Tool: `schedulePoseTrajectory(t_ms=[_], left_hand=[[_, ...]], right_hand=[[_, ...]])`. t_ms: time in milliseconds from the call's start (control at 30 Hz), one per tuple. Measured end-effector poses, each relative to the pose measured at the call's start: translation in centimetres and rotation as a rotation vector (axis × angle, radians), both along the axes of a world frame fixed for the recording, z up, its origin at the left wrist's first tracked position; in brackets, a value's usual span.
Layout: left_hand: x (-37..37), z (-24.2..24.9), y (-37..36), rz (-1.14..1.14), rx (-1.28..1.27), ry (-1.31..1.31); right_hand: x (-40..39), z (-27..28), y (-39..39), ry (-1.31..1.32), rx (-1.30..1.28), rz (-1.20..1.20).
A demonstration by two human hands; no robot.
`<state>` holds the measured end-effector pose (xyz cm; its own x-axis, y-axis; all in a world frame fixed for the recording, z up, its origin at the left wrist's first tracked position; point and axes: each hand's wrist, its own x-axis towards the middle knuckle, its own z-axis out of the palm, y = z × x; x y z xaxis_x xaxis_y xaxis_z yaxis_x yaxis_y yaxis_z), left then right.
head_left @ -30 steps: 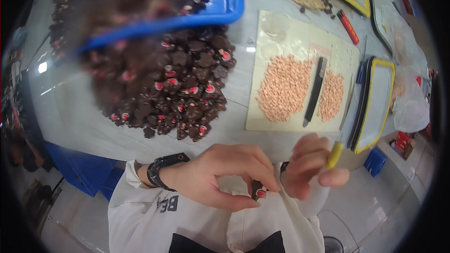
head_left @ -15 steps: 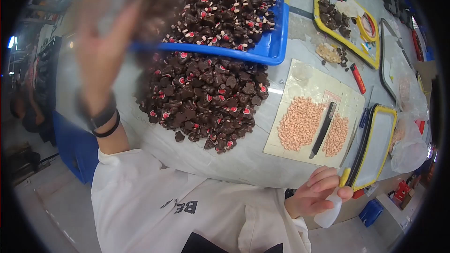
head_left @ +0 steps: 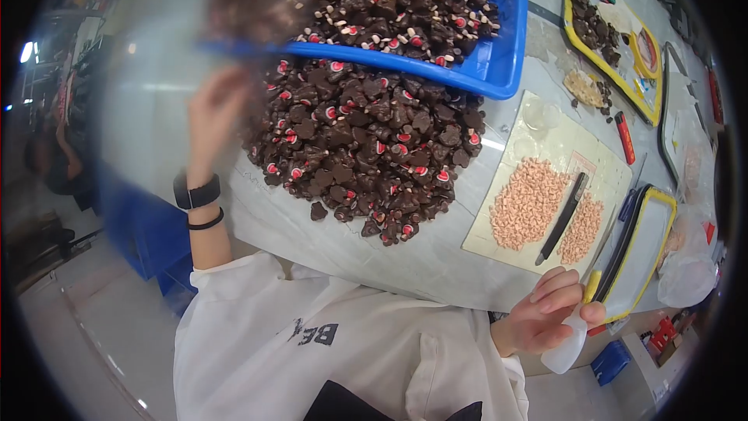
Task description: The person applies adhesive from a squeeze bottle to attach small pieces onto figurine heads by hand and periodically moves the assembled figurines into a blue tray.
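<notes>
My left hand [head_left: 218, 113], blurred by motion, is beside the left edge of a pile of dark brown pieces with red-and-white spots [head_left: 366, 148]. Its fingers are smeared, so I cannot make out whether it holds anything. A black band and a thin cord circle its wrist. At the lower right my right hand [head_left: 549, 312] is wrapped round a small white bottle [head_left: 566, 343] with a yellow tip. Above the pile, a blue tray [head_left: 499, 82] bears more dark pieces with pale bits. A blurred dark mass [head_left: 261, 4] shows over the tray's left part.
Right of the pile, a cream board [head_left: 479, 242] bears small pink pieces and a black tweezer-like tool [head_left: 562, 218]. Beyond are a red marker [head_left: 625, 138], a yellow-edged tray [head_left: 658, 101], another yellow-edged frame [head_left: 639, 257] and plastic bags [head_left: 686, 281]. Blue bins [head_left: 148, 242] stand lower left.
My left hand has come down from the tray's left side toward the pile's edge. The view has shifted, so the table's things appear farther right. My right hand still holds the bottle.
</notes>
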<state>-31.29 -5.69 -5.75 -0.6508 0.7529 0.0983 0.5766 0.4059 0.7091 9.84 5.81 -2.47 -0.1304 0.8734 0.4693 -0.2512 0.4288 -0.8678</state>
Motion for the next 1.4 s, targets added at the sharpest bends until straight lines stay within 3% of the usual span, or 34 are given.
schedulePoseTrajectory(t_ms=[167, 467, 600, 667, 733, 767, 800, 833, 900, 1067, 1133, 1300, 1367, 1400], left_hand=[[-1.3, -0.7, -0.1, -0.039, -0.033, -0.175], [-4.1, -0.2, -2.0, -0.045, -0.247, 0.054], [-1.0, 2.4, -1.8, 0.031, -0.016, 0.032], [5.8, 4.7, -0.1, -0.032, 0.255, -0.308], [12.4, 6.2, 2.1, -0.452, 0.48, -0.912], [15.6, 5.3, 2.8, -0.533, 0.615, -1.406], [17.7, 3.9, 3.6, -0.776, 0.526, -1.77], [19.7, 3.3, 3.9, -0.857, 0.298, -2.026], [22.5, 4.4, 5.3, -0.508, -0.048, -2.197], [23.7, 4.5, 6.6, -0.536, 0.043, -2.039], [23.5, 4.8, 6.6, -0.562, 0.052, -1.788], [24.1, 4.4, 6.1, -0.439, 0.064, -1.76], [24.0, 3.6, 5.8, -0.425, 0.112, -1.771], [23.6, 2.8, 5.6, -0.53, 0.182, -1.777]], right_hand=[[0.0, -0.4, -0.2, 0.0, -0.04, 0.002], [1.2, -0.5, -0.5, 0.009, -0.083, -0.028], [2.4, -0.9, -0.2, -0.044, -0.055, -0.037], [2.8, -1.0, 0.0, -0.063, -0.013, -0.013], [3.0, -0.9, -0.1, 0.088, 0.038, 0.122], [2.6, -0.8, -0.4, 0.083, 0.036, 0.124], [1.9, -0.6, -0.7, 0.131, -0.005, 0.096], [1.4, -0.4, -1.0, 0.18, -0.046, 0.064], [1.1, -0.3, -0.9, 0.109, -0.005, 0.103], [0.1, -0.1, -0.4, 0.016, 0.142, 0.21], [-0.1, -0.1, -0.7, 0.012, 0.106, 0.222], [-0.4, 0.5, -0.8, -0.081, 0.017, 0.257], [-0.2, 0.3, -0.4, -0.158, 0.05, 0.374], [-0.3, 0.3, -0.2, -0.159, 0.045, 0.376]])
